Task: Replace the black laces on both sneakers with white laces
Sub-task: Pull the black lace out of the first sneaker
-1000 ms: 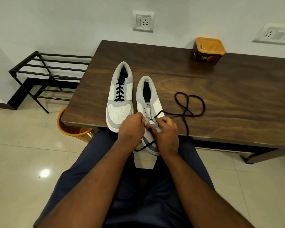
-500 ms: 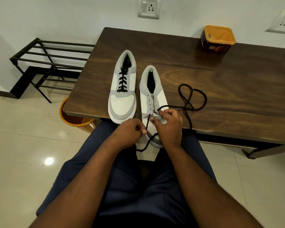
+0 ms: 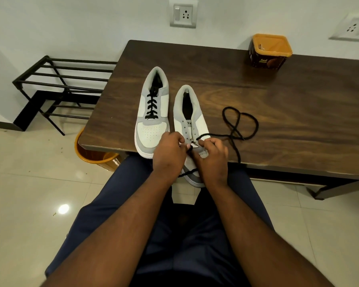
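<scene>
1. I see two grey-and-white sneakers side by side on the dark wooden tabletop, toes toward me at its near edge.
2. The left sneaker carries its black laces fully threaded through the eyelets.
3. The right sneaker sticks out past the near edge; its upper eyelets are bare.
4. A loose black lace runs from the right sneaker's lowest eyelets and curls in loops on the tabletop just right of it; another stretch hangs below my hands, over the toe.
5. My left hand has its fingers curled, pinching the lace at the lowest eyelets.
6. My right hand is curled too, pinching the same lace right beside the left, the two hands nearly touching.
7. At the far right of the tabletop stands a brown tub with an orange lid.
8. On the floor to the left stand a black metal rack and, partly under the tabletop, an orange bucket.
</scene>
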A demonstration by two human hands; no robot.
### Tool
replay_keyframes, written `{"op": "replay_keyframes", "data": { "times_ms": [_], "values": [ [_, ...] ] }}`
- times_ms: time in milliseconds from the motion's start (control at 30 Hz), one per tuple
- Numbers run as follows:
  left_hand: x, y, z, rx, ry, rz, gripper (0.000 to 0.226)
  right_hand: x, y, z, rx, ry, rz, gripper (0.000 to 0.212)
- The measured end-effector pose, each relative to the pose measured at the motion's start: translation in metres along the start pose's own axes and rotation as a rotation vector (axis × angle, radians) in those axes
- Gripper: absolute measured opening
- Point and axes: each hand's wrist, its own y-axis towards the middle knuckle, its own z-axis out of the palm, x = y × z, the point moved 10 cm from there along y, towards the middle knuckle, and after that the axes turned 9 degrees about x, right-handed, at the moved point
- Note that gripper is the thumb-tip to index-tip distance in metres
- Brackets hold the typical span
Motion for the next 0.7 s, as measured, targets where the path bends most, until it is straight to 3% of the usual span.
{"op": "replay_keyframes", "data": {
  "times_ms": [233,400,533,700],
  "values": [
    [-0.013,0.007,0.007,0.041,0.276,0.045,0.011,0.001,-0.001,-0.001,0.004,-0.01,0.002,0.038],
    [-0.01,0.012,0.01,0.115,0.371,0.001,0.023,0.003,-0.001,-0.002,-0.008,-0.006,-0.002,0.035],
    [-0.001,0.012,0.013,0.185,0.148,-0.077,0.016,0.001,-0.001,-0.001,-0.002,-0.016,0.006,0.032],
    [0.004,-0.003,0.011,0.278,-0.076,-0.071,0.025,0.001,0.0,-0.002,0.015,-0.024,0.033,0.033]
  ]
}}
